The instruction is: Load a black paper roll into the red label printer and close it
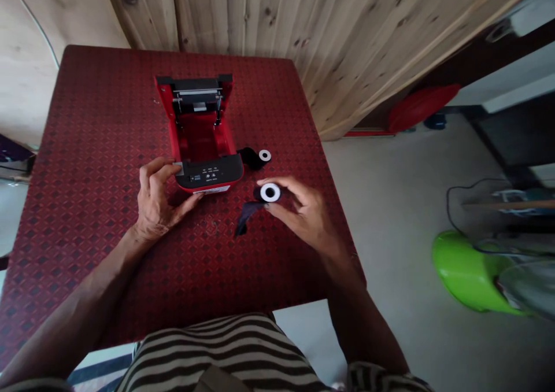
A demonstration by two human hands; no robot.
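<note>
On the table stands a red and black label printer with its lid tipped up, so its red inside shows. My left hand grips the front left corner, fingers on the side edge and thumb along the lower front. Between the thumb and fingers of my right hand is a black ribbon roll with a white core, held just right of the printer. A loose dark tail hangs from it to the lower left. Behind it lies a second ribbon roll, its black strip reaching toward the printer's right side.
A red patterned cloth covers the table, which ends at a wooden plank wall. The floor lies beyond the right edge, with a bright green plastic object and cables farther right.
</note>
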